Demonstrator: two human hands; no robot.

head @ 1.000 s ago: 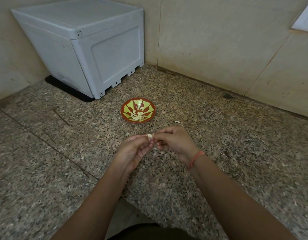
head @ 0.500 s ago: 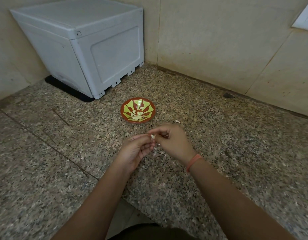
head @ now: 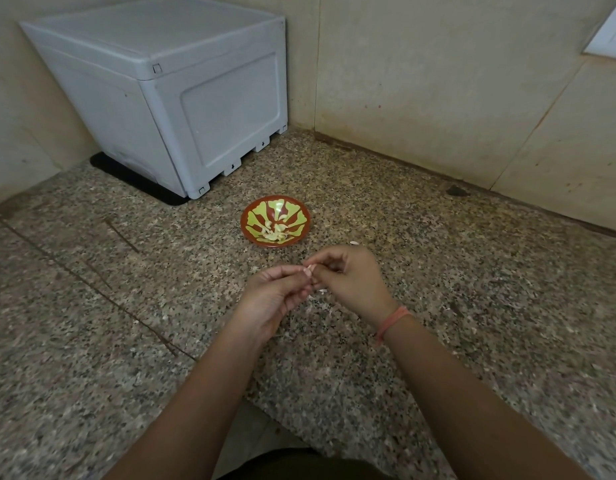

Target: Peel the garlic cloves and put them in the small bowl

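Observation:
A small red bowl (head: 254, 233) with a yellow-green pattern sits on the speckled granite counter, and several pale peeled garlic cloves (head: 275, 233) lie inside it. Just in front of the bowl my two hands meet over the counter. My left hand (head: 275, 296) and my right hand (head: 351, 282) both pinch one small garlic clove (head: 309, 270) between their fingertips. Most of the clove is hidden by my fingers. A thin orange band circles my right wrist.
A large grey plastic box (head: 168, 95) stands at the back left against the wall. Tiled walls close off the counter's far side. Bits of garlic skin (head: 354, 242) lie on the granite near my right hand. The counter's front edge runs below my forearms.
My right hand has shifted slightly and its fingers have worked at the clove's tip. Both hands stay together in the same spot, and the bowl has not moved.

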